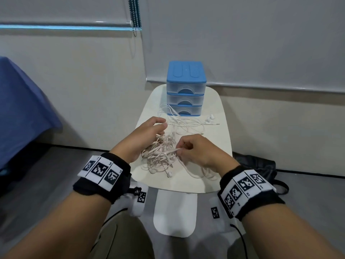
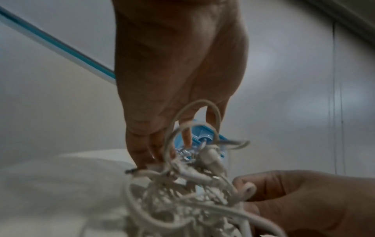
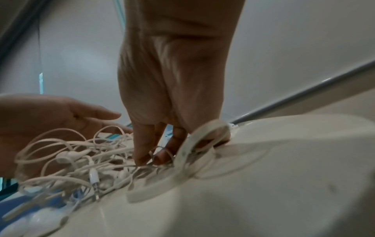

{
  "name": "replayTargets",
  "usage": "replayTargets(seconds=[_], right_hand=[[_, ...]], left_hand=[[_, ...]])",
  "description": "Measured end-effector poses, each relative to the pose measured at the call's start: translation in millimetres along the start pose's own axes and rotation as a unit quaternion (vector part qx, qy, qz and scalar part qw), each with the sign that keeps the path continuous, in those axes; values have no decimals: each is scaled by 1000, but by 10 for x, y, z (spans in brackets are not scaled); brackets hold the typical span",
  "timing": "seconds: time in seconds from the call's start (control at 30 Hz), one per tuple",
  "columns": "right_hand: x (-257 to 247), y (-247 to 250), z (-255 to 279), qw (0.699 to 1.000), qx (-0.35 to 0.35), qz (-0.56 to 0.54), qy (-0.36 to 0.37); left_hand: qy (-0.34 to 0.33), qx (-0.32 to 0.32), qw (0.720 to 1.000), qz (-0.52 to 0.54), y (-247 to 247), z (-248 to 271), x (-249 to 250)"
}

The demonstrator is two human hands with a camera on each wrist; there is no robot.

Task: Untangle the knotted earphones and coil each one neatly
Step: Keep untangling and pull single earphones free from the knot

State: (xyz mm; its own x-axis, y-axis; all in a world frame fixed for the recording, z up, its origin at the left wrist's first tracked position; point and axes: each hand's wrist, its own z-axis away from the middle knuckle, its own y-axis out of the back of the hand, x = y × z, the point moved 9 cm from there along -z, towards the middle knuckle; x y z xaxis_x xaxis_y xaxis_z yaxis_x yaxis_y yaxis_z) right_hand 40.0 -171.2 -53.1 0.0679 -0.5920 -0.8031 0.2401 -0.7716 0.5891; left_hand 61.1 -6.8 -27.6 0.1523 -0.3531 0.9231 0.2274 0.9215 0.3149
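Observation:
A knotted heap of pale pink flat-cable earphones [image 1: 160,154] lies in the middle of the small white table [image 1: 214,146]. My right hand [image 1: 180,149] pinches one pink cable at the heap's right edge, thumb against fingertips [image 3: 142,158]. A loop of that flat cable [image 3: 202,141] arches beside the fingers. My left hand [image 1: 158,126] rests against the heap's left side with its fingers straight, strands lying across the palm [image 3: 50,115]. A second, white pair of earphones [image 1: 186,122] trails loosely behind the heap, its buds [image 1: 210,119] at the right. A jack plug [image 3: 93,176] hangs from the tangle.
A blue-topped unit of three clear drawers [image 1: 185,86] stands at the table's far end, against the wall. A black bag [image 1: 257,165] lies on the floor to the right, and a blue cloth [image 1: 22,109] hangs at the left. The table is narrow, its edges near both wrists.

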Motion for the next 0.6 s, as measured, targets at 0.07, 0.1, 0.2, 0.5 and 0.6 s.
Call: replayTargets(seconds=[0.07,0.1,0.2,0.5,0.6], right_hand=[[3,-12,-9,1000,-14,-25,1],[25,-1,-7,998,-21,-59,-3],[142,71,-3,991,-25,-125,-30],[192,95,-62,983,-25,-165,-79],[188,92,-52,982,-29,-163,-87]], left_hand=[[-5,-3,999,-38,39,-25,20],[-11,-1,999,-53,79,-35,33],[-23,0,994,-106,223,-10,72],[-39,-155,973,-165,195,268,48],[-72,-111,981,-142,194,246,136]])
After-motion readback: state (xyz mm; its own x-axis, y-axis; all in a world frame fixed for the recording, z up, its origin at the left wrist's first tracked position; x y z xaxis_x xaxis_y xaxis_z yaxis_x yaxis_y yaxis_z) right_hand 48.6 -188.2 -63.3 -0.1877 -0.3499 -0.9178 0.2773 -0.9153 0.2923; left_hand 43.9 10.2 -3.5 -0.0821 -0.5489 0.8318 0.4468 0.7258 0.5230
